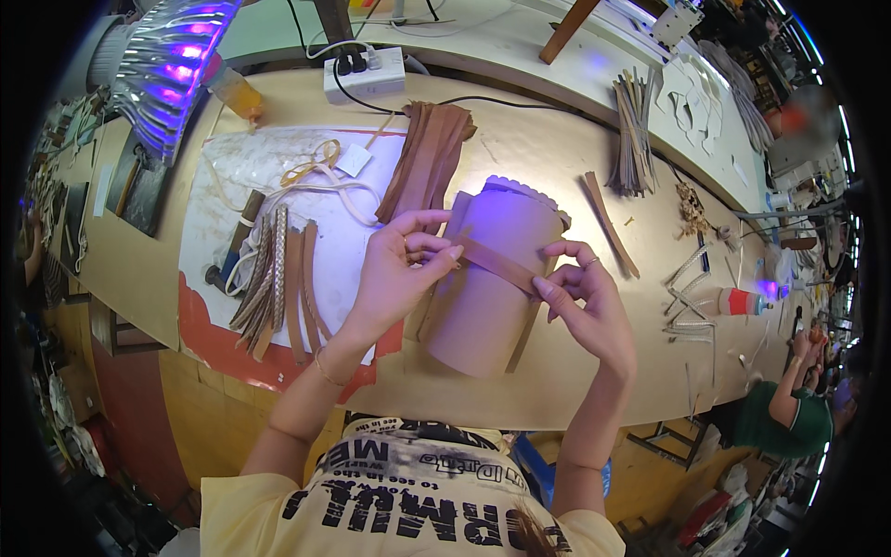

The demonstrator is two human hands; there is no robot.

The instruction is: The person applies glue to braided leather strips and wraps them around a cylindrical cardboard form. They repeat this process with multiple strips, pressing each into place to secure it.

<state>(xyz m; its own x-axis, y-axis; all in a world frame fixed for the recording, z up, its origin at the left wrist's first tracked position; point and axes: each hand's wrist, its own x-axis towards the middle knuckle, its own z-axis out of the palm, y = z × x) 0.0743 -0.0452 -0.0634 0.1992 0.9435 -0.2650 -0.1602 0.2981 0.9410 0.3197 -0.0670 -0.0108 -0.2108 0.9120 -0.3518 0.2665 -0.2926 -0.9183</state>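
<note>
Yellow printed shirt (418, 492) fills the bottom of the frame, and from it two bare forearms rise to the middle, where two hands meet on one brown leather piece (492, 278) that is curved into a tube shape. It lies on the workbench (575, 362) at the centre of the frame, its scalloped upper edge lit purple-blue. One narrow brown strap (497, 265) runs slantwise across its front, from the left hand down toward the right hand. The left hand (394, 274) pinches the strap's upper end between thumb and fingertips, pressing it on the piece's left side. The right hand (585, 297) pinches the strap's lower end at the piece's right edge.

Left of the hands, a bundle of flat and braided straps (274, 283) lies on one white sheet (269, 167). One stack of brown leather strips (427, 158) sits just above the left hand. One white power strip (364, 74) is at the upper centre, and one ribbed lamp (172, 65) glows purple at the upper left. Another person's arm in a green sleeve (789, 408) shows at the right edge.
</note>
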